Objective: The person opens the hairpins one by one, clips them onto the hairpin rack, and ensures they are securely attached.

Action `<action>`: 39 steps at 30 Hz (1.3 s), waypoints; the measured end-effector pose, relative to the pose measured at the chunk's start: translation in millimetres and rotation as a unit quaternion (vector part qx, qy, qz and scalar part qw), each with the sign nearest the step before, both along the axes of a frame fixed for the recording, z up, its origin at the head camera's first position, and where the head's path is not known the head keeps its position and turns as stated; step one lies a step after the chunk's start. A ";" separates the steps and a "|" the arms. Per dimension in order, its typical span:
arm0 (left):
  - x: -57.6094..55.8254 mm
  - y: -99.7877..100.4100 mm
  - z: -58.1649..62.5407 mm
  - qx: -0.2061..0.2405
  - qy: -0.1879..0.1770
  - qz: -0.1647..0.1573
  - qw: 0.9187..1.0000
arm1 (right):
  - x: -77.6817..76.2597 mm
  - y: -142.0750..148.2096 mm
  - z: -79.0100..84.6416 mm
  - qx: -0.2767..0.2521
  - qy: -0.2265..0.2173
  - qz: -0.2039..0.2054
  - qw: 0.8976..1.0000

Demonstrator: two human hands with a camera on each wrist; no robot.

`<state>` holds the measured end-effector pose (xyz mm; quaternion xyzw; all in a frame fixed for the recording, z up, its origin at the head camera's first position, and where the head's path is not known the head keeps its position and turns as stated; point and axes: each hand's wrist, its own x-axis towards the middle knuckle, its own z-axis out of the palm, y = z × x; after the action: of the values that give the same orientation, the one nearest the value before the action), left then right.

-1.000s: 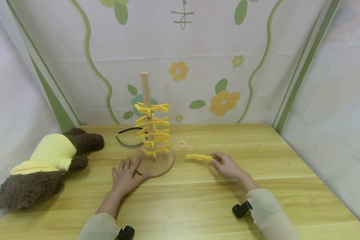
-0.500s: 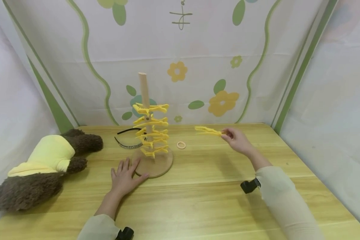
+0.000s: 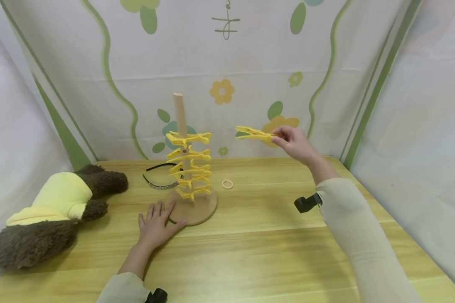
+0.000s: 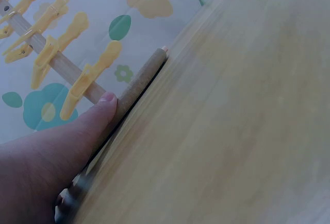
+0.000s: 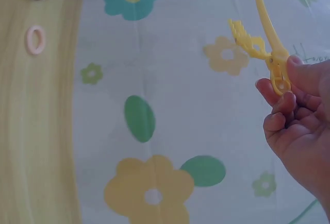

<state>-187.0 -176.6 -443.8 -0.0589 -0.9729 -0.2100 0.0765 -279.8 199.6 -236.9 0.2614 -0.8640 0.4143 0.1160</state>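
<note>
My right hand [image 3: 293,143] pinches the tail end of a yellow hair clip [image 3: 254,134], held in the air right of the stand. In the right wrist view the clip [image 5: 270,44] has its toothed jaw spread from the long smooth one, with thumb and fingers squeezing the handles. A wooden post [image 3: 180,115] rises from a round base [image 3: 195,212], and several yellow hair clips [image 3: 189,156] are clamped along it, one above another. My left hand [image 3: 154,229] lies with spread fingers at the base's left edge; its thumb [image 4: 98,113] touches the rim in the left wrist view.
Behind the stand lies a black headband [image 3: 161,186] with a glittery band. A small pale ring [image 3: 227,184] sits on the table right of the base. At the left lies a brown plush toy [image 3: 34,244] in a yellow top. A printed cloth [image 3: 250,97] hangs behind the table.
My right hand has lifted the yellow hair clip from low over the table to near the height of the topmost clip, and its jaws have spread. The left hand stays at the base.
</note>
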 end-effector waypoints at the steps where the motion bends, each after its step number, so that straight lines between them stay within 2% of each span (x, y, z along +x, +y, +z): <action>1: 0.2 -0.2 -0.2 0.000 0.000 0.001 1.000 | -0.6 -3.9 4.0 0.001 0.008 0.002 1.000; 3: 0.5 -0.5 -0.7 -0.001 -0.002 0.001 1.000 | -1.5 -12.5 11.4 0.002 0.018 0.000 1.000; 7: 0.8 -0.1 -0.7 0.000 -0.002 0.000 1.000 | -2.7 -31.0 23.8 -0.003 0.009 0.008 1.000; 14: 1.8 0.5 -0.2 0.000 -0.003 0.002 1.000 | -5.0 -65.5 36.4 -0.006 0.001 0.035 0.999; 28: 1.3 1.4 -2.3 0.000 -0.002 0.000 1.000 | -8.3 -118.5 40.5 -0.026 -0.016 0.079 0.996; 39: 2.2 2.3 1.1 0.004 0.001 -0.003 1.000 | -6.2 -142.7 46.8 -0.009 -0.035 0.098 0.995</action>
<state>-184.8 -174.3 -442.7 -0.0617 -0.9719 -0.2138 0.0768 -286.0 56.9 -190.1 0.3292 -0.8339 0.4405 0.0468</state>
